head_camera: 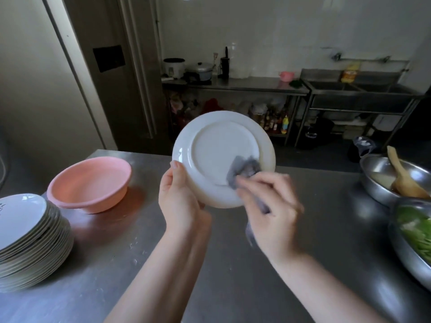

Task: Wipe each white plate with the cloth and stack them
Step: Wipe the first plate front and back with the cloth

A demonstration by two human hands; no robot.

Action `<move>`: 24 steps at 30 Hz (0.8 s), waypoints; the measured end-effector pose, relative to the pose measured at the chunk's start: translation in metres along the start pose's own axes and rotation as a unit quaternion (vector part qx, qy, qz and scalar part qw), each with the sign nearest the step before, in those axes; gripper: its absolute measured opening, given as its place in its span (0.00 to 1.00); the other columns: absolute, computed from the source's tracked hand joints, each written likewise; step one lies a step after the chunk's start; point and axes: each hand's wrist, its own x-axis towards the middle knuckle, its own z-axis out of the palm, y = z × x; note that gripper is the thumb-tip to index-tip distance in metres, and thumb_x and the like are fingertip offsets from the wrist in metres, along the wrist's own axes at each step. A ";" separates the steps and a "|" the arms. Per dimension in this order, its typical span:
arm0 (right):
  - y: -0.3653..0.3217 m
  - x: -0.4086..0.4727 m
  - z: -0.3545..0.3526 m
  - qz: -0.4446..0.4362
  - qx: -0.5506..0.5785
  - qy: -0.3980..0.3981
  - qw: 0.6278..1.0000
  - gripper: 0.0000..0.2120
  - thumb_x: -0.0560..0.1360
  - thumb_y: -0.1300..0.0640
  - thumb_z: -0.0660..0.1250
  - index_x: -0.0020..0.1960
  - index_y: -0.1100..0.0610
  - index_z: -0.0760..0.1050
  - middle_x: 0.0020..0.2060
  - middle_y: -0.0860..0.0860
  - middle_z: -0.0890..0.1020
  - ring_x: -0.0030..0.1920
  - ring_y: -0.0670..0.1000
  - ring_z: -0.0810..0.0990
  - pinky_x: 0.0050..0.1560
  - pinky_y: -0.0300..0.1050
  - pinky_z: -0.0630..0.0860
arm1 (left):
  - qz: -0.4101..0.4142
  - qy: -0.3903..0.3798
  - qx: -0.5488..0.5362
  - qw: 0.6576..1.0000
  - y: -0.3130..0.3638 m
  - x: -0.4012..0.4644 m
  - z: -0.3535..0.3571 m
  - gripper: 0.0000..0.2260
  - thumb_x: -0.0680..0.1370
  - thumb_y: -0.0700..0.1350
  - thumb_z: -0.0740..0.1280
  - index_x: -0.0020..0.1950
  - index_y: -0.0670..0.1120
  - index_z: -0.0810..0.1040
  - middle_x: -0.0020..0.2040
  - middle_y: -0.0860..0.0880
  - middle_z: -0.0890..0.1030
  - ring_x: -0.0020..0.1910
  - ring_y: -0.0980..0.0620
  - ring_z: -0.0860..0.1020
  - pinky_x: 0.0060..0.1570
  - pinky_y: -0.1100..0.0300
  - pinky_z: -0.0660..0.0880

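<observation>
Bench point(233, 264): your landmark.
Stack point(30, 238) at bench's left edge: many plates already piled; wiped or not, cannot tell.
Pink basin point(89, 183) on bench behind stack, looks empty.
Plate point(221, 157) held above bench centre, underside toward you, tilted up.
Your left hand point(180, 201) grips plate's lower-left rim.
Your right hand point(272, 206), blurred, closed on cloth point(245, 170), pressing it to plate's underside.
Judgement: this plate mid-wipe, stacking it remains; no other loose plates visible.
</observation>
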 end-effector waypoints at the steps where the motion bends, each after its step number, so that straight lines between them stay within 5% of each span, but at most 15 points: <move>1: -0.002 -0.003 0.003 -0.032 -0.003 -0.021 0.999 0.07 0.73 0.63 0.73 0.50 0.58 0.84 0.43 0.52 0.80 0.42 0.52 0.77 0.48 0.42 0.74 | -0.004 0.001 0.001 1.000 -0.001 -0.001 -0.001 0.10 0.83 0.52 0.61 0.52 0.48 0.78 0.46 0.48 0.83 0.46 0.50 0.82 0.52 0.51 0.78; 3: 0.002 -0.004 0.001 -0.033 0.005 -0.034 0.999 0.07 0.73 0.63 0.73 0.51 0.59 0.84 0.43 0.52 0.80 0.43 0.51 0.77 0.48 0.40 0.74 | -0.002 -0.004 0.007 1.000 -0.003 0.000 -0.003 0.10 0.83 0.52 0.61 0.54 0.48 0.78 0.46 0.49 0.84 0.46 0.52 0.83 0.47 0.54 0.80; 6: 0.016 0.015 -0.009 0.130 0.041 0.020 0.990 0.08 0.72 0.65 0.72 0.51 0.60 0.83 0.45 0.52 0.79 0.47 0.46 0.78 0.49 0.41 0.75 | 0.007 0.004 0.010 1.000 -0.004 0.004 -0.010 0.08 0.83 0.51 0.61 0.53 0.51 0.79 0.45 0.55 0.85 0.44 0.57 0.83 0.42 0.59 0.80; 11: 0.024 0.069 -0.016 0.201 0.037 -0.055 0.977 0.07 0.73 0.63 0.71 0.51 0.57 0.83 0.46 0.51 0.81 0.49 0.45 0.80 0.50 0.36 0.75 | 0.017 -0.019 0.030 0.999 -0.007 0.001 -0.021 0.10 0.83 0.52 0.61 0.54 0.50 0.80 0.46 0.54 0.84 0.44 0.57 0.81 0.42 0.61 0.79; 17: -0.007 0.066 -0.002 0.072 -0.033 -0.074 0.994 0.10 0.72 0.63 0.72 0.53 0.57 0.84 0.45 0.52 0.81 0.47 0.53 0.78 0.49 0.48 0.76 | 0.085 -0.024 0.049 0.995 -0.010 -0.008 -0.015 0.09 0.82 0.49 0.62 0.50 0.47 0.80 0.40 0.53 0.82 0.40 0.56 0.78 0.43 0.61 0.75; 21: -0.026 0.028 0.010 -0.026 -0.004 -0.142 0.989 0.10 0.72 0.63 0.73 0.53 0.55 0.84 0.44 0.49 0.81 0.44 0.52 0.77 0.46 0.47 0.75 | 0.076 -0.030 0.052 0.995 -0.011 -0.013 -0.015 0.13 0.82 0.47 0.62 0.56 0.38 0.78 0.48 0.40 0.82 0.45 0.47 0.79 0.49 0.52 0.76; 24: -0.010 0.029 0.000 -0.003 -0.008 -0.144 0.990 0.09 0.71 0.64 0.74 0.50 0.56 0.84 0.43 0.49 0.81 0.45 0.53 0.77 0.47 0.48 0.76 | 0.074 -0.015 0.049 0.996 -0.012 -0.011 -0.021 0.11 0.82 0.48 0.64 0.54 0.42 0.80 0.43 0.47 0.83 0.42 0.53 0.79 0.44 0.57 0.77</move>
